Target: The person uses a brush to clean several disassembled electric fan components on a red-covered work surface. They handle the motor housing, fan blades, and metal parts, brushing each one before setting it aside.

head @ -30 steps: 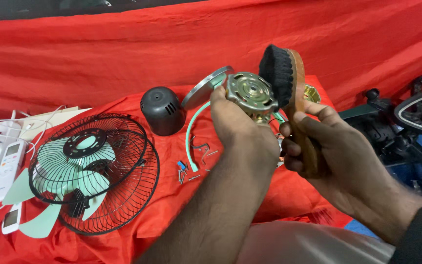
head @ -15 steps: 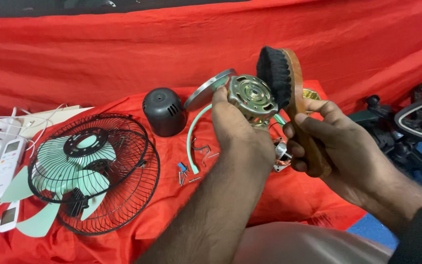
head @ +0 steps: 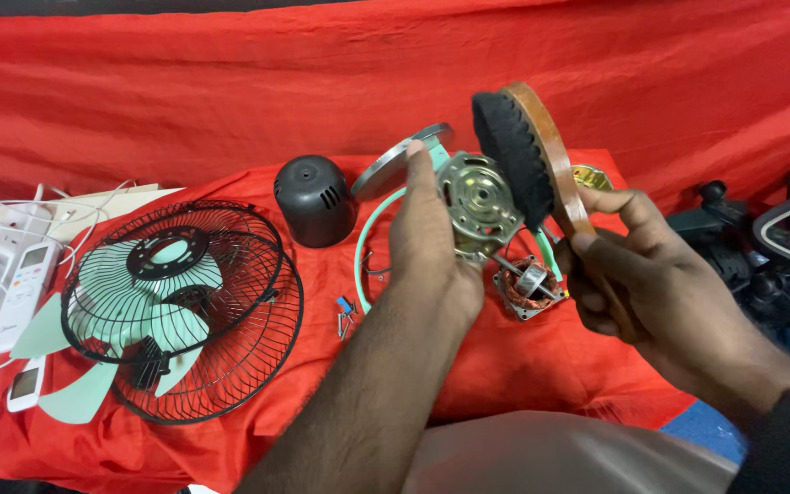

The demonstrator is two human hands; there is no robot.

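Head view shows a red cloth (head: 596, 91) draped over the table and up the backdrop, filling most of the frame. At lower left lie two black wire fan guards (head: 189, 306) overlapping a pale green plastic fan blade (head: 153, 302), with white remote controls (head: 20, 293) at the left edge. Above centre stands a black domed plastic motor cover (head: 314, 199).

Near the middle of the frame, the left hand (head: 432, 247) is closed around a round silver metal motor end plate (head: 479, 203), fingers wrapped behind it and thumb side up, the plate's flat face turned toward the right of the picture. The right hand (head: 637, 274) grips the lower end of an oval wooden-backed brush with black bristles (head: 528, 165), fingers pinched on the wood. The brush's long axis runs from upper centre down to the right, bristles facing left and touching the plate's face. The brush lies just right of the plate. Below them, on the cloth, rests a small copper-wound motor stator (head: 528, 285).
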